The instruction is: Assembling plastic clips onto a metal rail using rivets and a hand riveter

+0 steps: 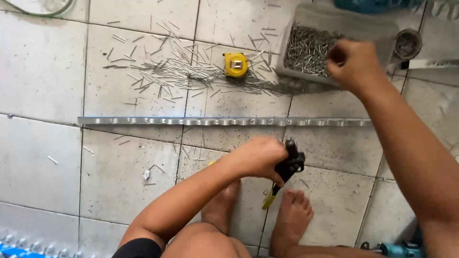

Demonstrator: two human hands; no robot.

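My left hand (258, 156) grips a black hand riveter (288, 166) with yellow on its handle, held just above the tiled floor in front of my bare feet. My right hand (351, 59) reaches into a clear plastic box (334, 24) filled with small metal pins, fingers pinched together over the pile; what it holds is hidden. A long thin metal strip (224, 121) lies across the floor between the two hands. A yellow tape measure (235, 64) sits among loose pins (167, 71) scattered beyond the strip.
A small round tin (407, 44) stands right of the box. A teal power tool (399, 248) lies at the bottom right. Blue and white parts (19, 248) show at the bottom left corner. A green hose (43, 9) curves at the top left.
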